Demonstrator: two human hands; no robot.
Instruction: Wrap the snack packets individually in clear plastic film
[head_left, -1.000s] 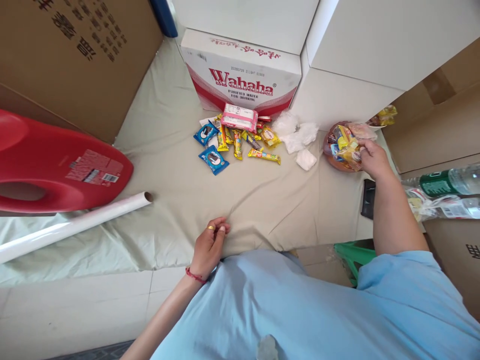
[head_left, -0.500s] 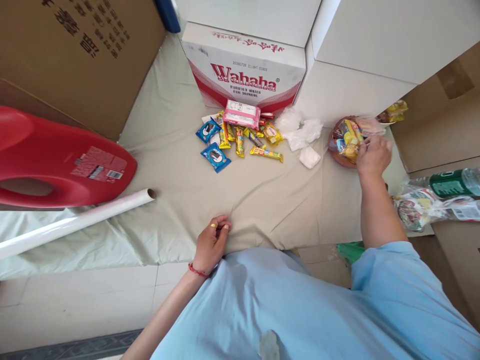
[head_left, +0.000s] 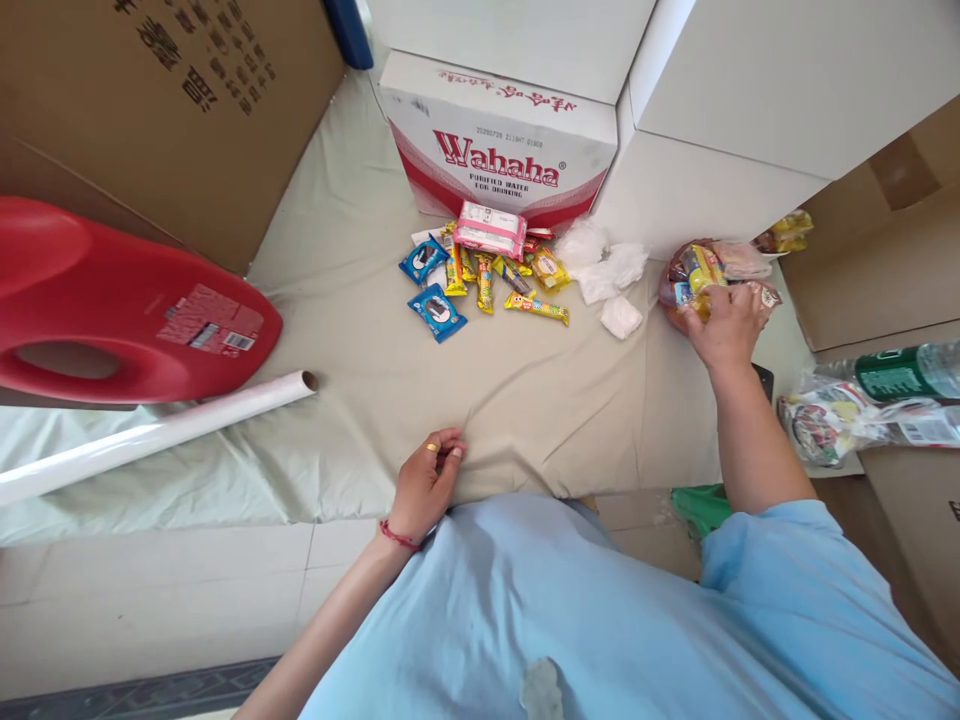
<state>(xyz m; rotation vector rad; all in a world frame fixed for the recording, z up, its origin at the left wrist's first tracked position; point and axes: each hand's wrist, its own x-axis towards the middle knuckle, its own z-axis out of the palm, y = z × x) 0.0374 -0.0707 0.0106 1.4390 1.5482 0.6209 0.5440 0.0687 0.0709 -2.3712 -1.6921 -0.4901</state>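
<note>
My right hand (head_left: 727,325) reaches over a round brownish bowl (head_left: 673,305) of wrapped snacks at the right. Thumb and fingers are spread across the packets, and the fingertips are partly hidden. Under them shows a yellow snack packet (head_left: 705,268); a small brown-and-white wrapper (head_left: 769,296) lies beside the fingers. My left hand (head_left: 429,480), with a ring and a red bracelet, rests at the front edge of the cloth-covered table (head_left: 360,430), fingers loosely bent around nothing. Farther back lie a pink-and-white packet (head_left: 491,230), blue snack packets (head_left: 437,312) and several yellow snack sticks (head_left: 537,307).
A Wahaha water carton (head_left: 502,150) stands behind the snacks. Crumpled white plastic (head_left: 611,270) lies between them and the bowl. At left are a red detergent jug (head_left: 135,300) and a white roll (head_left: 165,440). A green-labelled bottle (head_left: 900,373) lies at right.
My right hand has shifted left and slightly down over the bowl, its fingers wider apart, uncovering the brown-and-white wrapper. My left hand has stayed in place. The view has tilted slightly.
</note>
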